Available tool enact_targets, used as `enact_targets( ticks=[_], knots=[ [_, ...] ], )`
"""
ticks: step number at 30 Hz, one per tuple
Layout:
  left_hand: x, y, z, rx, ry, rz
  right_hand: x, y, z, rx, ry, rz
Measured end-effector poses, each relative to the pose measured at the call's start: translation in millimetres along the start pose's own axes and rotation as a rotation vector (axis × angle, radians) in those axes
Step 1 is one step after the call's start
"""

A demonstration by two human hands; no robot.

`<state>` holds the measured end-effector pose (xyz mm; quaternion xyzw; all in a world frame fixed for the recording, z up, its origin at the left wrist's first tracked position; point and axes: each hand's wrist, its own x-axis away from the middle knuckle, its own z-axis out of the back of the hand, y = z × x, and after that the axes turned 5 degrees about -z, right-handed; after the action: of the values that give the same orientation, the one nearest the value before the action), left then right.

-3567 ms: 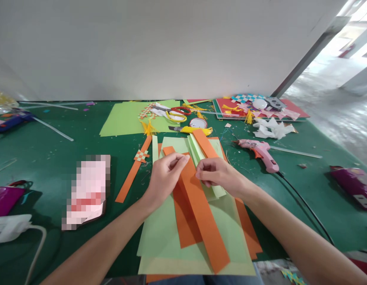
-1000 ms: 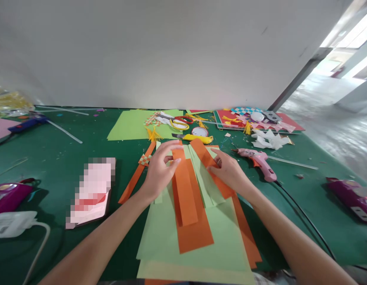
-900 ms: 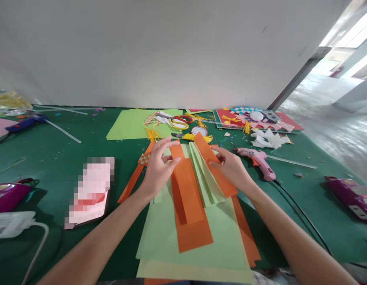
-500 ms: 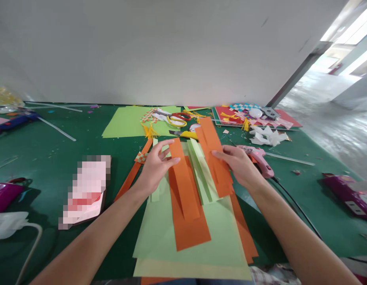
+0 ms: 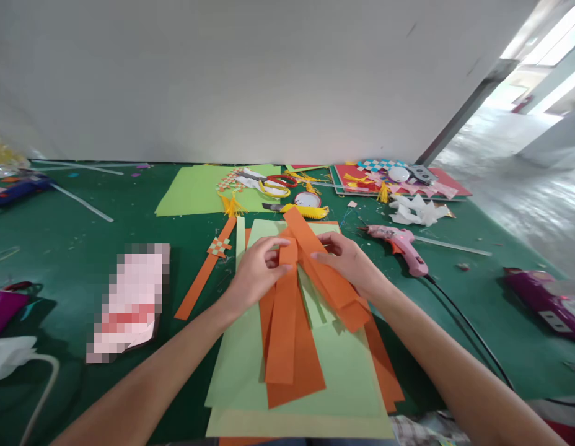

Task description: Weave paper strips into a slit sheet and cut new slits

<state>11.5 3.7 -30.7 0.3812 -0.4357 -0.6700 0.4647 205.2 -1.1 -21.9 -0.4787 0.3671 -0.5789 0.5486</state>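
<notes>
Between the thumb and fingers of my left hand [image 5: 263, 265] is an orange paper strip [image 5: 282, 334], hanging toward me over a wider orange piece [image 5: 310, 371]. My right hand [image 5: 346, 260] pinches more orange strips [image 5: 322, 263], slanted down to the right. The two held bunches nearly meet at their top ends. Beneath them lie pale green paper sheets [image 5: 241, 384], with a folded pale green strip [image 5: 314, 297] partly hidden under the right-hand strips. Left of my hands rests an orange bookmark-like strip [image 5: 199, 285] with a woven checkered patch and a yellow tassel [image 5: 232, 204].
Beyond the sheets lie scissors [image 5: 274, 184], a yellow utility knife [image 5: 308, 211] and a roll of tape [image 5: 308, 199]. A pink glue gun [image 5: 403, 244] with a cord is at right, near crumpled white tissue [image 5: 418, 212]. A phone [image 5: 134, 297] lies left.
Both hands have come closer together, bringing the orange strips' tops near each other. My right hand has moved left and the strips in it have swung lower, uncovering the knife and tape.
</notes>
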Motion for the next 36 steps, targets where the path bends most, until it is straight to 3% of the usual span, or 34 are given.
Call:
enact_targets(
  ticks=[3, 8, 11, 16, 19, 23, 26, 31, 36],
  knots=[
    [0, -2, 0.8, 0.014, 0.016, 0.008, -2, 3, -1, 0.026, 0.005, 0.039],
    [-1, -1, 3.9, 0.129, 0.113, 0.04, -1, 12, -3, 0.4, 0.23, 0.224],
    [-2, -3, 6.0, 0.108, 0.151, 0.009, 0, 15, -3, 0.597, 0.251, 0.355],
    [2, -4, 7.4, -0.28, 0.062, -0.254, 10, 0, -1, 0.758, 0.146, 0.543],
    [6, -3, 5.8, -0.507, -0.052, -0.362, 35, -23, -3, 0.838, -0.122, 0.565],
    [9, -3, 4.7, -0.641, -0.171, -0.376, 82, -36, -17, 0.978, -0.428, 0.647],
    [10, -2, 5.9, -0.688, -0.191, -0.378, 102, -19, -27, 1.027, -0.4, 0.745],
    [12, -1, 8.8, -0.723, -0.206, -0.403, 101, 15, -31, 0.998, -0.347, 0.798],
    [14, 2, 10.7, -0.659, -0.182, -0.423, 98, 7, -33, 0.925, -0.315, 0.879]
  ],
)
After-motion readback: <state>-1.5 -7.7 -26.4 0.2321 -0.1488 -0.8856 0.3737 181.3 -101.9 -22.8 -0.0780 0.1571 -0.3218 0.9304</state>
